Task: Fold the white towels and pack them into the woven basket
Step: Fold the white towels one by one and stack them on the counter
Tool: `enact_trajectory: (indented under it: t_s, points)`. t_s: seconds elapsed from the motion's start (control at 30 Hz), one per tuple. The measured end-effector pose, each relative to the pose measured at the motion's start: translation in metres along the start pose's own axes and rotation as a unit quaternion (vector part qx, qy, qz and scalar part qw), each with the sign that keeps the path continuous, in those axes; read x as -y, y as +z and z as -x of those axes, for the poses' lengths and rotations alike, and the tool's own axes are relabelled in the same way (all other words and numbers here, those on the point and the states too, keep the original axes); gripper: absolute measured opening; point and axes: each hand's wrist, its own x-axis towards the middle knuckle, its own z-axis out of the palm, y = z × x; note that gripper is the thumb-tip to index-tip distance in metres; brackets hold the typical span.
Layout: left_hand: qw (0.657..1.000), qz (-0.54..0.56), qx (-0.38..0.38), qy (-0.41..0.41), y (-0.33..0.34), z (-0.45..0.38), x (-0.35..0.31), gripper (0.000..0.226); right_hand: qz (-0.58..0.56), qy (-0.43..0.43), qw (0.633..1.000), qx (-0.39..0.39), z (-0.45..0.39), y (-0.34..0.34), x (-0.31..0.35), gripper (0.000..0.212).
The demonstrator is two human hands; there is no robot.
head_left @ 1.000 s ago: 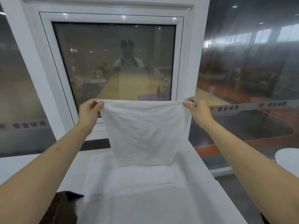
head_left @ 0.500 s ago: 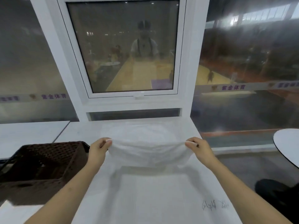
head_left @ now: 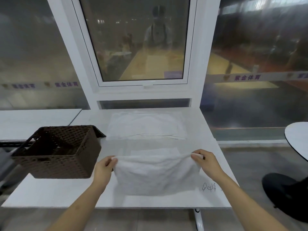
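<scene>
Towel (head_left: 156,174) sagging onto table (head_left: 55,192), left hand (head_left: 104,169) and right hand (head_left: 205,161) pinching upper corners; woven basket (head_left: 56,150) sitting left; second towel (head_left: 146,125) lying behind.

Purple characters "紫金体育" run along the pale strip (head_left: 246,77) on the window glass, right and left. Handwritten marks (head_left: 209,187) on the table (head_left: 50,195) are illegible.

Towel between two hands, basket to the left, more towels behind.

The towel (head_left: 156,175) hangs between the fingers of the left hand (head_left: 104,167) and the right hand (head_left: 205,161), its lower part on the table (head_left: 55,194). Left of the left fingers the basket (head_left: 58,150) stands on the table. Beyond the fingertips a second towel (head_left: 154,151) lies flat, and behind it a spread towel (head_left: 146,125) below the window (head_left: 141,47).
</scene>
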Motion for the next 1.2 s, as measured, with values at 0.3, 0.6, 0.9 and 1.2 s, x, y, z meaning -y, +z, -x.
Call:
enact_trajectory:
  t_s: [0.3, 0.6, 0.9, 1.2]
  points:
    - [0.999, -0.002, -0.023, -0.041, 0.014, -0.021, 0.018, 0.013, 0.010, 0.011, 1.000, -0.015, -0.039, 0.026, -0.014, 0.012]
    - [0.995, -0.032, -0.021, -0.094, 0.037, -0.107, 0.069, 0.015, 0.052, 0.051, 0.997, -0.016, -0.123, 0.063, -0.046, 0.008]
    - [0.984, -0.055, -0.003, -0.168, 0.066, -0.187, 0.118, 0.010, 0.106, 0.117, 0.987, 0.002, -0.206, 0.101, -0.090, 0.015]
    - [0.973, -0.067, 0.030, -0.217, 0.089, -0.241, 0.150, 0.014, 0.183, 0.153, 0.971, 0.031, -0.262, 0.128, -0.130, 0.008]
